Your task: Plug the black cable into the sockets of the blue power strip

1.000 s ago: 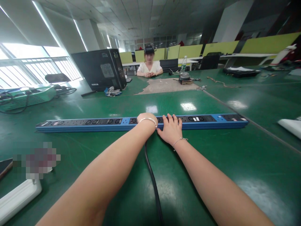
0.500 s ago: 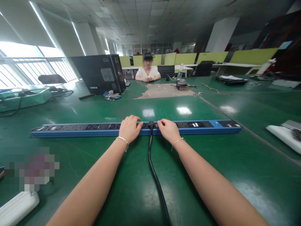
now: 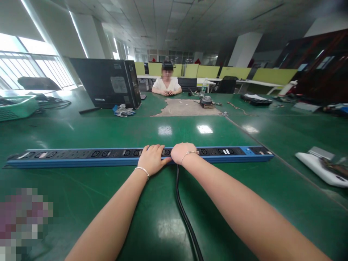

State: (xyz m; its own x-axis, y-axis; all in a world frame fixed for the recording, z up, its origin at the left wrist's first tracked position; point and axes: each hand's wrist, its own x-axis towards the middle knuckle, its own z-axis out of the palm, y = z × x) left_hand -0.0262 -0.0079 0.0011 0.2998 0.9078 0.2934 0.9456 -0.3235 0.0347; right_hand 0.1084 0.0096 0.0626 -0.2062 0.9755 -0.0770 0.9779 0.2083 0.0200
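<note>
A long blue power strip (image 3: 81,162) with a row of black sockets lies across the green table in front of me. My left hand (image 3: 152,158) grips it left of the middle, fingers over the top and thumb along the near side. Just to the right, my right hand (image 3: 183,153) is closed over the plug at the end of a black power cord (image 3: 182,206). The plug itself is hidden under that hand. From there the cord runs down toward my side of the table.
A black computer case (image 3: 108,85) stands at the back left beside gloves (image 3: 123,110). A green basket (image 3: 19,108) sits at the left edge. Across the table is a seated person (image 3: 166,85). A white device (image 3: 318,168) lies at right.
My right hand has moved left from beside the plug and closed over it. The left hand stays on the power strip. The view has shifted slightly.
</note>
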